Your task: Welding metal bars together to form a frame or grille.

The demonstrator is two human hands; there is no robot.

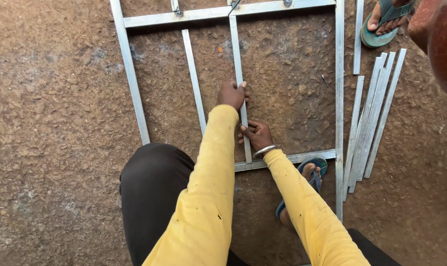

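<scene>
A rectangular grey metal frame (129, 64) lies flat on the brown dirt ground. Two thin metal bars lie inside it, running lengthwise. My left hand (232, 93) presses down on the middle bar (236, 49) about halfway along it. My right hand (257, 134), with a silver bangle on the wrist, grips the same bar lower down, near the frame's bottom rail (302, 157). The second loose bar (194, 79) lies to the left of my hands, untouched. Both arms wear yellow sleeves.
A bundle of several loose metal strips (374, 113) lies to the right of the frame. My foot in a blue sandal (309, 175) rests by the bottom rail. Another person's sandalled foot (383, 22) stands at the top right.
</scene>
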